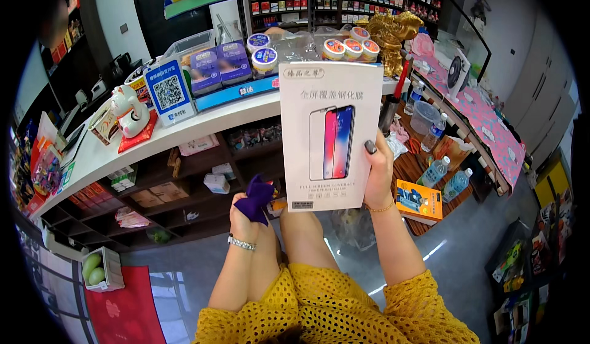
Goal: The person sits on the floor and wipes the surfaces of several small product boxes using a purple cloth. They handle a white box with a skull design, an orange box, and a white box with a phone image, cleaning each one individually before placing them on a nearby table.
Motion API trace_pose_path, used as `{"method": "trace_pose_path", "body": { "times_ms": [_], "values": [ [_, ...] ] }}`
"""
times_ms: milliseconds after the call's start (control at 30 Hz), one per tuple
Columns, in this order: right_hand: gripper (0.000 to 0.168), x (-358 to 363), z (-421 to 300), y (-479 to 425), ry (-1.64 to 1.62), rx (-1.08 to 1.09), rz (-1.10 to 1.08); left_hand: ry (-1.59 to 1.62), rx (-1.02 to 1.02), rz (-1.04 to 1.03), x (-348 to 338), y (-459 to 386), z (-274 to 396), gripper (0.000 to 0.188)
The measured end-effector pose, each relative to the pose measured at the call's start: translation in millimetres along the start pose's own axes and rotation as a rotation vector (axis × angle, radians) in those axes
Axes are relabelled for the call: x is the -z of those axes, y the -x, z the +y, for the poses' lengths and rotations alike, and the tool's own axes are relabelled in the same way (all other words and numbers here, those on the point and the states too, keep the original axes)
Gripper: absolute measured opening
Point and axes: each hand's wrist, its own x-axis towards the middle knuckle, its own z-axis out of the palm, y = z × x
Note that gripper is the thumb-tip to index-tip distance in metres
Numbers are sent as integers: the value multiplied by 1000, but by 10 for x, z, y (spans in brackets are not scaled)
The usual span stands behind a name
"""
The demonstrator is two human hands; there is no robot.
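My right hand (380, 173) holds up a white box for a tempered-glass phone screen protector (295, 146), gripping its right edge with the thumb on the front. A phone is pictured on the box, which also bears writing. In my left hand (244, 224), lower and to the left, a purple cloth (256, 200) is bunched, with folds sticking up above the fingers. The box and the cloth are apart. Behind the box runs a white counter (216, 118) with dark shelves under it.
A white lucky-cat figurine (131, 111), a code stand (169, 93) and round gum tubs (264, 60) stand on the counter. Right, a wooden table (417, 226) bears an orange book (418, 200) and several plastic bottles (433, 171). A crate (110, 270) sits on the floor at left.
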Motion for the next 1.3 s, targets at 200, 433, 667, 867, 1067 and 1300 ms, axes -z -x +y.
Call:
{"method": "trace_pose_path", "body": {
  "times_ms": [200,433,667,867,1067,1300],
  "values": [
    [57,138,240,274,-49,-83,-68,301,60,-125,-395,117,231,13],
    [60,48,367,397,-33,-119,-9,147,-47,-415,-1041,336,540,37],
    [43,-42,291,373,-208,-271,159,-269,-139,-412,-1211,640,465,42],
    [40,-37,277,372,-142,-299,171,-341,-149,-429,-1135,642,410,46],
    [40,-32,244,331,-171,-311,191,-356,-134,-384,-1067,733,373,44],
    [39,-4,158,257,-131,-269,190,-381,-125,-342,-849,1074,348,45]
  ]
}}
